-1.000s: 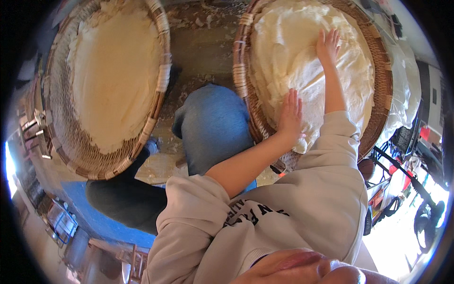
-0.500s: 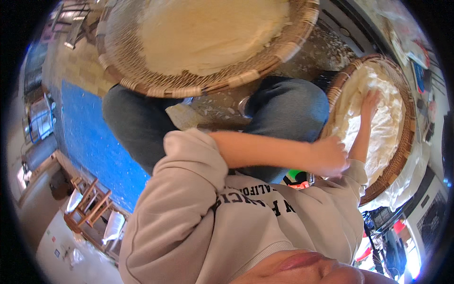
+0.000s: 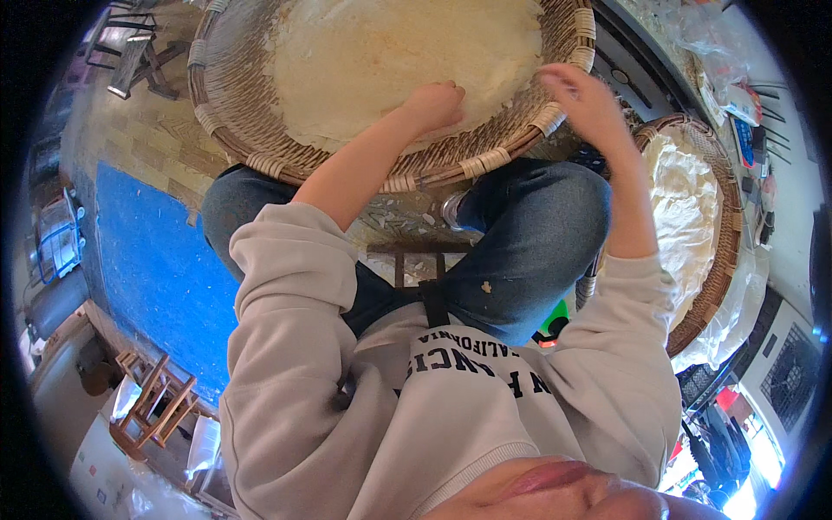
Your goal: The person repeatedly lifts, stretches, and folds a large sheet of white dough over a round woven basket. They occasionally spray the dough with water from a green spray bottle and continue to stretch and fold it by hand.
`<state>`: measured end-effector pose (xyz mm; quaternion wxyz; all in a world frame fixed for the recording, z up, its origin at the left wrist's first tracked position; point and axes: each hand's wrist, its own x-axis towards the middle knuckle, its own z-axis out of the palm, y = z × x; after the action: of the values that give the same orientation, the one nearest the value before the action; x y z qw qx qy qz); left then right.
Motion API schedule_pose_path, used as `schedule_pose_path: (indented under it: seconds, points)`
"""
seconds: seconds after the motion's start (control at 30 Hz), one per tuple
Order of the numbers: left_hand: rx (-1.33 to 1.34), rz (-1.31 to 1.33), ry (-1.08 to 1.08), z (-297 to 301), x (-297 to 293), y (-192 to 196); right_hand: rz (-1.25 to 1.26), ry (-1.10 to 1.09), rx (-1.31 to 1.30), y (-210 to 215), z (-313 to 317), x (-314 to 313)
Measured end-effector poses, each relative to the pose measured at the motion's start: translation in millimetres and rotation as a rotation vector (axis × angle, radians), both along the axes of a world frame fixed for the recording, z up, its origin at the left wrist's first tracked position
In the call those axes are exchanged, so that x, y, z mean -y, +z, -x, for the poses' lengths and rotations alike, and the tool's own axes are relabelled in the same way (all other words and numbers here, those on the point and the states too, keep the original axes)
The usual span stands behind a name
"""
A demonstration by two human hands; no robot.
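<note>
A big round woven basket [image 3: 260,156] lies in front of my knees, and a thin pale sheet [image 3: 390,43] is spread over its inside. My left hand [image 3: 438,104] rests on the near edge of that sheet with its fingers curled shut; whether it pinches the sheet is unclear. My right hand [image 3: 581,95] hovers just over the basket's right rim, blurred, fingers apart and holding nothing. A second woven basket [image 3: 728,225] at my right holds a crumpled pile of white sheets [image 3: 685,208].
I sit low with my jeans-clad knees [image 3: 537,225] under the front basket. A blue mat [image 3: 156,260] covers the floor at my left, with small wooden stools [image 3: 156,407] beyond it. Shelves with clutter [image 3: 745,95] stand at the right.
Both hands have left the right-hand basket of white sheets and come over to the basket in front. The view has swung left, so that basket now fills the top.
</note>
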<state>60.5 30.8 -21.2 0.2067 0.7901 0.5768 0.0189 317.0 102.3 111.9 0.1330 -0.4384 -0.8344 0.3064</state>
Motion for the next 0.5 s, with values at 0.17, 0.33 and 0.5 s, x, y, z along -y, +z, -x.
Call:
schedule_pose_path:
  seconds: [0.17, 0.33, 0.5]
  points:
    - [0.224, 0.062, 0.284, 13.4, -6.8, -7.4, 0.235, 0.414, 0.587, -42.4, 93.4, 16.0]
    - [0.63, -0.188, 0.804, 41.3, -26.6, 18.9, 0.119, 0.496, 0.716, -107.7, 108.6, 21.4]
    - [0.639, -0.638, 0.735, 62.6, -40.3, 58.5, 0.175, 0.559, 0.403, -101.9, 117.3, -3.4]
